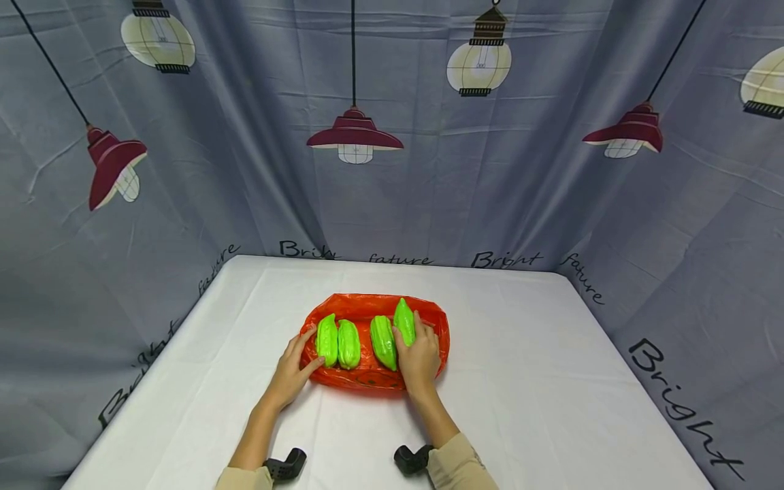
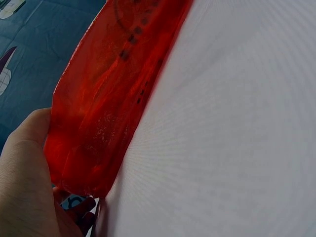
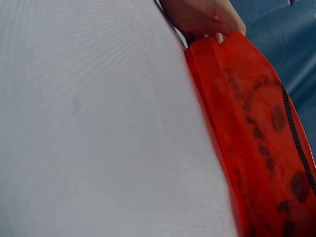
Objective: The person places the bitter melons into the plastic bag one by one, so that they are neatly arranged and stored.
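Several bright green star fruits lie in an oval, open red plastic bag [image 1: 361,306] on the table. Two of them, a left star fruit [image 1: 327,340] and its neighbour [image 1: 349,344], sit side by side near my left hand [image 1: 290,374]. That hand grips the bag's left end, thumb over the rim; in the left wrist view its fingers show below the red plastic [image 2: 94,128]. At the other end my right hand [image 1: 421,361] holds the rightmost star fruit [image 1: 404,320] between thumb and fingers. Another star fruit [image 1: 382,340] lies just left of that thumb.
A white cloth covers the table [image 1: 520,354]. Around it hangs a grey-blue curtain [image 1: 416,197] printed with lamps and lettering. Black wrist devices sit on both forearms, the left one [image 1: 286,466] and the right one [image 1: 412,461].
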A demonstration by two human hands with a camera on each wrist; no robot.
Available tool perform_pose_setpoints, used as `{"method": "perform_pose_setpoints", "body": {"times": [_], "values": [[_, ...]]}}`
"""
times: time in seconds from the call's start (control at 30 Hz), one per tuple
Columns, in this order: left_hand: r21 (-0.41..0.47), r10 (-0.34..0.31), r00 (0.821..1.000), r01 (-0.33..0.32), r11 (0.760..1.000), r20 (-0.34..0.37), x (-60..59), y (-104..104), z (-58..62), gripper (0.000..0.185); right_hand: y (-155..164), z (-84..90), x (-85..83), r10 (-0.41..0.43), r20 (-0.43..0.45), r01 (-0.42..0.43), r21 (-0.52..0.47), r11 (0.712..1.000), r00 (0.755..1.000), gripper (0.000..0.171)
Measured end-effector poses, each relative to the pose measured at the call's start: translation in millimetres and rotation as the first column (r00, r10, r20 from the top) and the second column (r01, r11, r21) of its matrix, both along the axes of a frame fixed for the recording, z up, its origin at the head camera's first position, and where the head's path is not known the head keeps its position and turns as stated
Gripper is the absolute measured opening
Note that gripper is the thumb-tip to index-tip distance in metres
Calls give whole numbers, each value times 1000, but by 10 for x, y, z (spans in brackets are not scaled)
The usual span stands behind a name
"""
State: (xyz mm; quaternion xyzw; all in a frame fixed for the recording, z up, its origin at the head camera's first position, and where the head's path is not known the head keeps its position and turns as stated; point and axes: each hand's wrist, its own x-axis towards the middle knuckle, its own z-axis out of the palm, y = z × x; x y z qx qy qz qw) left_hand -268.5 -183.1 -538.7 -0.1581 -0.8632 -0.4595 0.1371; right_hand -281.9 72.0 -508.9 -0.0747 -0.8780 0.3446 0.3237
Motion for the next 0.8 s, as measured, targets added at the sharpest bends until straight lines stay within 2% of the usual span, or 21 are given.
{"method": "perform_pose_setpoints", "body": {"times": [0.1, 0.27, 0.63, 0.8], "values": [[0, 1, 1000, -1, 1000, -1, 1, -3, -4, 62, -12, -27, -3, -4, 44, 4, 12, 1000, 999, 60], [-6, 2, 1000, -2, 1000, -9, -2, -6, -9, 62, -25, -61, -5, -15, 68, 14, 20, 1000, 998, 61], [-9, -1, 1000, 0, 1000, -7, 5, -5, 1, 62, -46, -85, -14, -51, 42, 49, 50, 998, 998, 56], [-14, 1, 1000, -1, 1000, -11, 0, -8, -3, 62, -71, -68, -13, -38, 123, 34, 31, 999, 992, 57]]}}
